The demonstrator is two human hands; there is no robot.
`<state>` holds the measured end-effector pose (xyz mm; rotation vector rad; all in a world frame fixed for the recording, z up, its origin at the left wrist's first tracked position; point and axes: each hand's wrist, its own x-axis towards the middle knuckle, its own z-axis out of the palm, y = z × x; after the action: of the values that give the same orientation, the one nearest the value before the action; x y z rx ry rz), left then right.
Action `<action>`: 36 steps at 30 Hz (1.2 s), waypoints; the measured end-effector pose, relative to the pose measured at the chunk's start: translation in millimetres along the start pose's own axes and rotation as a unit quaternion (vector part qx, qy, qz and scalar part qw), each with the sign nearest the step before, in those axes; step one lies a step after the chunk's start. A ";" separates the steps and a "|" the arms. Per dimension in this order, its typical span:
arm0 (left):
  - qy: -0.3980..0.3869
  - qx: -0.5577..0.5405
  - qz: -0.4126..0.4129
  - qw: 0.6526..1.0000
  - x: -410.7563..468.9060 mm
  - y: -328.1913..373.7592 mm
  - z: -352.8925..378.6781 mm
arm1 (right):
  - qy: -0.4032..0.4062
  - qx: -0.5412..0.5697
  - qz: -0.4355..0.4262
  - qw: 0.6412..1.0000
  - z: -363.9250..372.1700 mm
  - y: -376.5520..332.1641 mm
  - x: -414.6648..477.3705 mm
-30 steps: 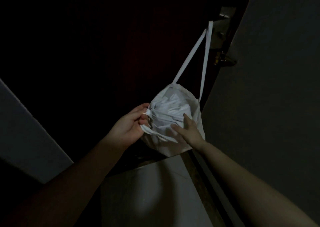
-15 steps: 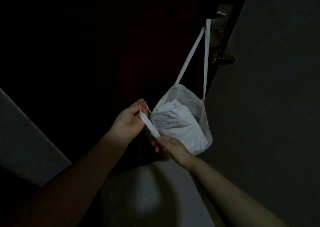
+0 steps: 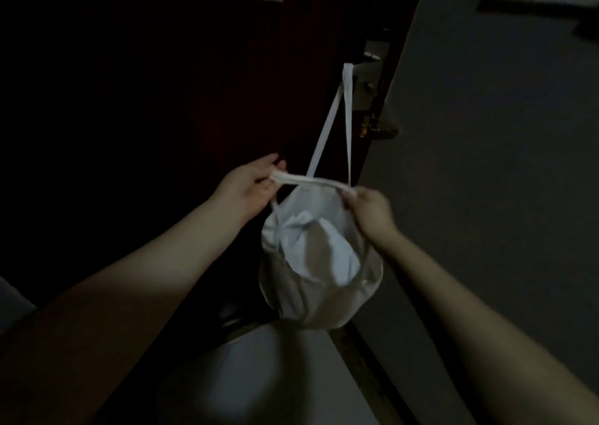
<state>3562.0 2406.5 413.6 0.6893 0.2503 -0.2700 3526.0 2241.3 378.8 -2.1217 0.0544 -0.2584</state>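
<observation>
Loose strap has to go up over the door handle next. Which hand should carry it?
Probably the right. The right hand pinches the loose strap almost straight below the door handle, where the other strap already hangs; the left hand holds its end farther left.

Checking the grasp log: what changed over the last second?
Right hand left the front of the bag and took the lower end of the free strap. Both hands then rose, stretching that strap level above the bag mouth. Left hand kept its grip. Unchanged: bag hangs by the other strap from the door handle, cloth inside.
</observation>
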 end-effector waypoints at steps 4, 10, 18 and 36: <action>-0.034 0.022 -0.012 0.999 -1.3 -12.6 8.1 | -0.040 -0.022 -0.028 0.999 -13.9 3.5 -7.8; -0.036 -0.019 0.057 0.998 17.3 -24.8 57.9 | 0.073 0.078 -0.023 0.994 -55.8 -3.5 25.3; -0.005 -0.015 0.008 1.000 44.5 -60.0 103.1 | -0.091 0.087 -0.034 0.992 -72.9 1.7 76.2; 0.108 0.380 0.080 0.915 153.3 -31.9 76.9 | -0.050 -0.089 -0.091 0.991 -74.9 4.4 274.3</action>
<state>3705.6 2307.9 404.0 1.5126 0.2989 -0.1256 3778.7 2138.0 458.4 -2.3177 -0.1825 -0.2631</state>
